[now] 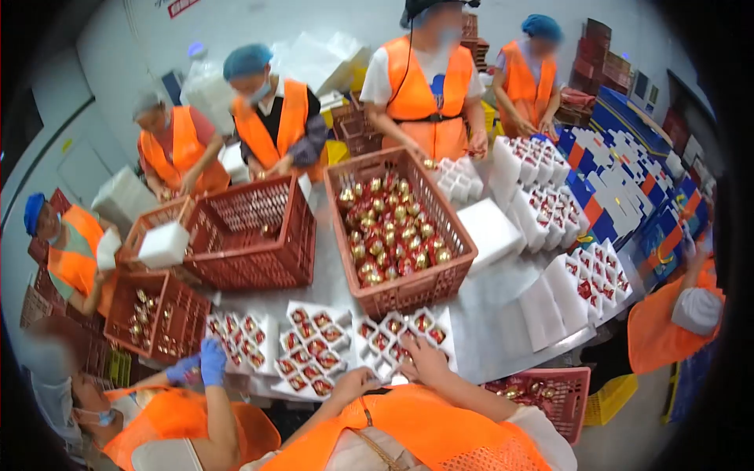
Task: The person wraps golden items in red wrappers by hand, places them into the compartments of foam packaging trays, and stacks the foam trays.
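The white tray (446,336) sits close, likely for reach, right hand (426,359) over it, left hand (355,385) alongside; both grips unclear.

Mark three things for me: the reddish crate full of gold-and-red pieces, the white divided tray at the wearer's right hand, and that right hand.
Full crate (416,293), head view: near outer wall.
Divided tray (385,367), head view: white near-left part.
Right hand (426,360), head view: back of the hand.
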